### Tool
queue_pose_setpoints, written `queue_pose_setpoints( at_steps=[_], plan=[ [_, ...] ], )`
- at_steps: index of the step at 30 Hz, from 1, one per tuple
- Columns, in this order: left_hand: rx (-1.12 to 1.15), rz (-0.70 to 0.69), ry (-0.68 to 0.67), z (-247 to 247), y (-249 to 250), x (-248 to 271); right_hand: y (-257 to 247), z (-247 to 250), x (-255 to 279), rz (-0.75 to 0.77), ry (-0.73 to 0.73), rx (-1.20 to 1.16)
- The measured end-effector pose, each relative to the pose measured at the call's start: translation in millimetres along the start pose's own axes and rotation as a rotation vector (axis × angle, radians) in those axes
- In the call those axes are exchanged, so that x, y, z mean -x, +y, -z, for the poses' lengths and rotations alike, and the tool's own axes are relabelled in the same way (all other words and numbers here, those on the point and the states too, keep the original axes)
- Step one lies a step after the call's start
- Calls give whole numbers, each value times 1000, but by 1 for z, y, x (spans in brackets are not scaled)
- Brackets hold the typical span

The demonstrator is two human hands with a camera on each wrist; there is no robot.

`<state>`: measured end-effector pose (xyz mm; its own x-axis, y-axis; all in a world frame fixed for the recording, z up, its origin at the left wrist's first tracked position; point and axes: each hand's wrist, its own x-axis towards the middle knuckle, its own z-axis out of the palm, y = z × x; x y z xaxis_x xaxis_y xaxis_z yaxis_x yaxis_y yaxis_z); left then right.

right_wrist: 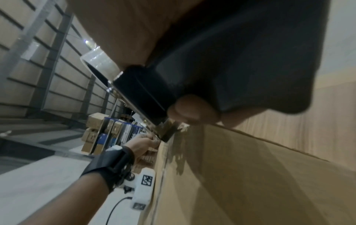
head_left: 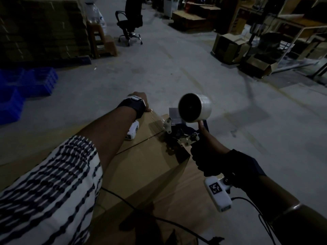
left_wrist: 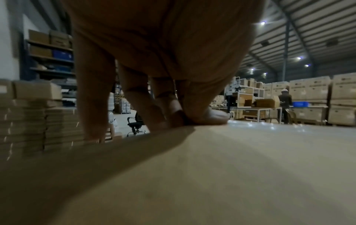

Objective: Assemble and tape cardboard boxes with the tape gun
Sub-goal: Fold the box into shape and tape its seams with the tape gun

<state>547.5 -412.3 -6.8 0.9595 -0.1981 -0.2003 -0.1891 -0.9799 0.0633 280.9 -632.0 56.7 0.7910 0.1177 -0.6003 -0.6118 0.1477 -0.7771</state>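
Atop matte brown cardboard box (head_left: 141, 156), glossy cylindrical tape roll (head_left: 194, 107).

One cardboard box (head_left: 146, 156), one tape gun (head_left: 184, 131), one tape roll (head_left: 194, 107) and two hands are counted; one office chair (head_left: 130, 23) is seen.

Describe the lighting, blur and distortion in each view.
Head view: dim and underexposed, the clear tape roll smeared. Left wrist view: brown cardboard box soft, ceiling lamps flaring. Right wrist view: tilted, the black tape gun handle blurred up close.
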Motion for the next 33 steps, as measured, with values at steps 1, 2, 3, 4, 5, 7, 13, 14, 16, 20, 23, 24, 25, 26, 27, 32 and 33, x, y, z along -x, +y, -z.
queue_pose_setpoints(
  at_steps=[1, 2, 3, 4, 5, 7, 13, 14, 16, 20, 23, 24, 25, 26, 27, 32, 33],
  plan=[
    [0, -17, 14, 2, 0, 3, 1, 0, 0, -6, 0, 0],
    [-10, -26, 20, 3, 1, 5, 3, 1, -2, -8, 0, 6],
    [-14, -28, 12, 3, 2, 7, 4, 1, -2, -10, -4, 6],
    [7, -23, 20, 3, 2, 7, 5, 2, -2, -18, -6, 7],
    [-19, -33, 32, 3, 3, 5, 5, 3, -3, -32, -14, 12],
    [-48, -83, 63, 7, 6, 9, 4, 3, -1, -60, -29, 18],
    [-165, -521, -97, 24, 35, 23, 1, 1, 3, -57, -6, 0],
    [-186, -539, -142, 24, 34, 25, 0, 2, 3, -72, -16, -8],
    [-184, -544, -185, 21, 28, 25, -2, 2, 2, -110, -29, 12],
    [-143, -520, -152, 16, 22, 27, -6, -1, -2, -129, -47, 61],
    [-146, -487, -126, 15, 17, 25, -11, -6, -10, -103, -42, 87],
    [-145, -467, -113, 16, 14, 24, -14, -9, -14, -82, -34, 104],
    [-137, -443, -94, 15, 10, 22, -18, -12, -19, -60, -25, 115],
    [-130, -412, -76, 15, 6, 21, -21, -15, -23, -42, -18, 119],
    [-117, -376, -60, 15, 1, 19, -25, -18, -26, -29, -10, 116],
    [-24, -263, -10, 9, -14, 11, -35, -26, -41, -30, 14, 125],
    [-12, -254, -14, 9, -15, 10, -34, -26, -43, -35, 15, 136]
  ],
)
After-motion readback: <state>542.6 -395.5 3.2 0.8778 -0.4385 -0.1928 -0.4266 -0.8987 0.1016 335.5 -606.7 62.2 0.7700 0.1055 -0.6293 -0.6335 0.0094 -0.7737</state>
